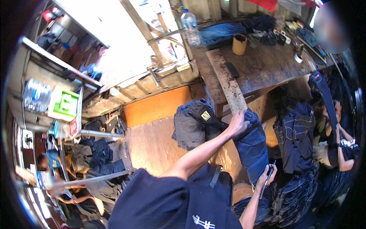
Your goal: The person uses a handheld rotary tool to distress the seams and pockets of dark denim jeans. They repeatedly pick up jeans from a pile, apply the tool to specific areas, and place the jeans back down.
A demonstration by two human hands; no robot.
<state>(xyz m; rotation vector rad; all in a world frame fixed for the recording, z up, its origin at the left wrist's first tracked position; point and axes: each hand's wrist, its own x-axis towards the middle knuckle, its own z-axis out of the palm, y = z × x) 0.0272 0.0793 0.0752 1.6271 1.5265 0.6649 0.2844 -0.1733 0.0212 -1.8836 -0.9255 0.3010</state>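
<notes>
Blue denim jeans (pixel 252 147) hang over the near end of a long worn wooden board (pixel 225 78) that sticks out from the table. My left hand (pixel 238 124) is closed on the upper edge of the jeans, beside the board's end. Lower down, my right hand (pixel 266 175) is at the opposite end of the jeans, its fingers bent round a thin dark pen-like tool (pixel 269 176). Whether those fingers also pinch the cloth, I cannot tell. On the board lies a small black block (pixel 231 70).
A wooden table (pixel 263 72) bears a brown cup (pixel 239 44), a water bottle (pixel 190 27) and blue cloth (pixel 221 33). Dark folded garments (pixel 194 122) lie left of the jeans; more dark trousers (pixel 295 141) are piled right. Other people work at far right and far left.
</notes>
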